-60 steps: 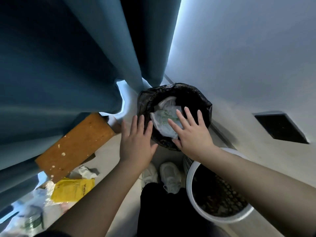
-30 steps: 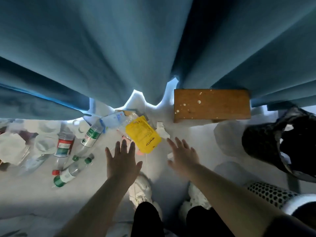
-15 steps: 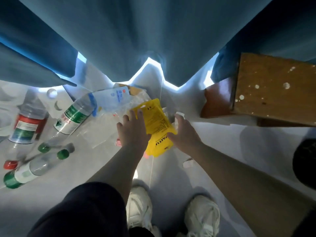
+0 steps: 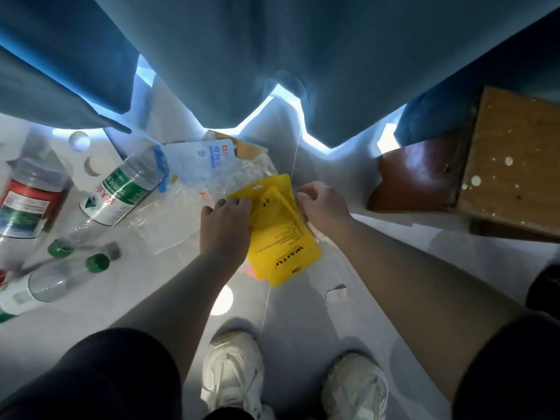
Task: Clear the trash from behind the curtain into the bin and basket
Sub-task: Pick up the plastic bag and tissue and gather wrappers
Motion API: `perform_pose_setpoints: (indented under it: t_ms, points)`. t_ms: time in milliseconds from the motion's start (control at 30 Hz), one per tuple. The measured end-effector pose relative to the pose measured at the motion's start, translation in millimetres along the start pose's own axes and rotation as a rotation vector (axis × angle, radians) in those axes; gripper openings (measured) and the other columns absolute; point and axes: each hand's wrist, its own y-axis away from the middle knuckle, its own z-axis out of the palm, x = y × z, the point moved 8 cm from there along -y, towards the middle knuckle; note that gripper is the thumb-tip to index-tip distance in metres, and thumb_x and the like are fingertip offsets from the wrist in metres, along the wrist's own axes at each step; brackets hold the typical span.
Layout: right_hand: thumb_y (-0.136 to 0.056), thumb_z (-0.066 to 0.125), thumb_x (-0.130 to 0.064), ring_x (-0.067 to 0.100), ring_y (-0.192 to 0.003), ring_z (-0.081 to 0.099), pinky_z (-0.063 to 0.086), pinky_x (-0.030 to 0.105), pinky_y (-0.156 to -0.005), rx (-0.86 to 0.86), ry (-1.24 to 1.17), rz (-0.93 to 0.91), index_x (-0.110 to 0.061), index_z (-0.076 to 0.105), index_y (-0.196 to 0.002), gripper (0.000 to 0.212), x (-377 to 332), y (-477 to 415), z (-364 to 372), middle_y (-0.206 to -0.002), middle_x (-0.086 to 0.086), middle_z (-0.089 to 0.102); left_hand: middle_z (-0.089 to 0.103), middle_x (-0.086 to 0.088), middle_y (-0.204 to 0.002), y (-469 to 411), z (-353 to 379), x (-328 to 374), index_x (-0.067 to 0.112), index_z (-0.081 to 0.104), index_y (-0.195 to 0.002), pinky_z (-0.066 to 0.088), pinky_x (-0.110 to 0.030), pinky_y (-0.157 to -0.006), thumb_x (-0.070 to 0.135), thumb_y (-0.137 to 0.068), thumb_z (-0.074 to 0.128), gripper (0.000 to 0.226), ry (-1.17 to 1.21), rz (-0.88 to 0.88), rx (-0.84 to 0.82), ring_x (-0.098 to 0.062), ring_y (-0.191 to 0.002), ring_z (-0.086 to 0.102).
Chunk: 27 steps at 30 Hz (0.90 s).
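Two yellow pouches (image 4: 281, 234), one on the other, lie at the blue curtain's (image 4: 272, 65) hem. My left hand (image 4: 225, 227) grips their left edge with curled fingers. My right hand (image 4: 322, 204) curls at their upper right edge; what its fingertips pinch is partly hidden. Left of the pouches lie clear plastic wrap (image 4: 242, 174), a blue-white packet (image 4: 198, 159), a green-label bottle (image 4: 121, 189), a red-label bottle (image 4: 24, 204) and a small green-capped bottle (image 4: 54, 283). A dark edge of the bin (image 4: 545, 286) shows at far right.
A wooden stool (image 4: 512, 180) stands at the right, close to my right hand. A small paper scrap (image 4: 336, 291) lies on the pale floor below the pouches. My two white shoes (image 4: 233, 371) stand at the bottom of the view.
I turned from the bin to the trash and crouched. Both hands came down from open above the floor onto the yellow pouches, and their fingers have curled at the edges.
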Motion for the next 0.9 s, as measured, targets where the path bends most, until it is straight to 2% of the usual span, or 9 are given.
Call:
perform_pose_setpoints:
  t_ms: [67, 133, 200, 267, 400, 533, 633, 767, 900]
  points:
    - [-0.094, 0.058, -0.032, 0.016, -0.092, 0.061, 0.048, 0.027, -0.074, -0.005, -0.026, -0.008, -0.022, 0.065, -0.107, 0.017, -6, -2, 2, -0.104, -0.003, 0.066, 0.061, -0.003, -0.107, 5, -3, -5, 0.015, 0.055, -0.106, 0.045, -0.036, -0.087, 0.024, -0.092, 0.061, 0.018, 0.071, 0.048, -0.015, -0.024, -0.100, 0.057]
    - [-0.093, 0.061, -0.028, 0.013, -0.084, 0.058, 0.040, 0.018, -0.060, -0.021, -0.026, -0.028, -0.018, 0.066, -0.102, 0.014, -11, -1, 6, -0.094, -0.004, 0.063, 0.061, -0.002, -0.107, 7, -7, -7, 0.015, 0.054, -0.107, 0.046, -0.034, -0.087, 0.027, -0.091, 0.062, 0.021, 0.112, 0.077, -0.027, -0.022, -0.099, 0.058]
    - [-0.092, 0.062, -0.023, 0.012, -0.079, 0.054, 0.034, 0.015, -0.055, -0.033, -0.004, -0.037, -0.015, 0.066, -0.097, 0.011, -14, 0, 8, -0.088, -0.002, 0.061, 0.061, -0.001, -0.108, 10, -11, -9, 0.016, 0.054, -0.109, 0.046, -0.031, -0.083, 0.027, -0.092, 0.061, 0.022, 0.118, 0.083, -0.052, -0.021, -0.097, 0.058]
    - [-0.090, 0.063, -0.021, 0.012, -0.079, 0.054, 0.034, 0.018, -0.055, -0.026, -0.003, -0.024, -0.015, 0.067, -0.094, 0.008, -14, 5, 5, -0.087, -0.002, 0.062, 0.061, -0.001, -0.106, 13, -14, -10, 0.016, 0.053, -0.109, 0.043, -0.028, -0.076, 0.029, -0.093, 0.060, 0.022, 0.111, 0.089, -0.081, -0.018, -0.089, 0.057]
    - [-0.087, 0.066, -0.019, 0.013, -0.082, 0.054, 0.036, 0.023, -0.070, 0.030, 0.006, -0.010, -0.010, 0.069, -0.092, 0.010, -15, 28, -15, -0.087, -0.002, 0.063, 0.063, -0.003, -0.096, 32, -29, -13, 0.015, 0.050, -0.108, 0.044, -0.027, -0.065, 0.030, -0.092, 0.060, 0.024, 0.160, 0.094, -0.168, -0.019, -0.077, 0.058]
    - [-0.086, 0.069, -0.020, 0.015, -0.082, 0.056, 0.037, 0.023, -0.071, 0.039, -0.022, 0.027, -0.009, 0.069, -0.092, 0.012, -16, 68, -48, -0.083, 0.001, 0.061, 0.063, -0.007, -0.091, 62, -66, -11, 0.013, 0.050, -0.114, 0.050, -0.032, -0.066, 0.027, -0.091, 0.062, 0.030, 0.203, 0.098, -0.239, -0.021, -0.077, 0.061]
    - [-0.085, 0.071, -0.018, 0.014, -0.079, 0.056, 0.035, 0.021, -0.068, 0.052, -0.023, 0.030, -0.006, 0.071, -0.091, 0.013, -29, 109, -75, -0.081, 0.002, 0.062, 0.066, -0.010, -0.095, 84, -105, -7, 0.013, 0.049, -0.118, 0.050, -0.035, -0.068, 0.027, -0.090, 0.063, 0.034, 0.217, 0.120, -0.259, -0.026, -0.083, 0.064]
    - [-0.083, 0.071, -0.019, 0.014, -0.079, 0.057, 0.035, 0.022, -0.067, 0.093, -0.057, 0.062, -0.015, 0.067, -0.084, 0.006, -41, 169, -113, -0.078, -0.001, 0.061, 0.066, -0.017, -0.090, 116, -168, -2, 0.009, 0.051, -0.109, 0.037, -0.031, -0.064, 0.024, -0.087, 0.066, 0.030, 0.208, 0.165, -0.244, -0.037, -0.083, 0.062]
    - [-0.085, 0.069, -0.022, 0.013, -0.079, 0.054, 0.033, 0.021, -0.066, 0.102, -0.098, 0.096, -0.014, 0.067, -0.089, 0.009, -50, 232, -146, -0.081, -0.001, 0.061, 0.057, -0.016, -0.079, 147, -224, 8, 0.010, 0.050, -0.093, 0.034, -0.033, -0.063, 0.020, -0.084, 0.069, 0.023, 0.243, 0.149, -0.240, -0.040, -0.081, 0.058]
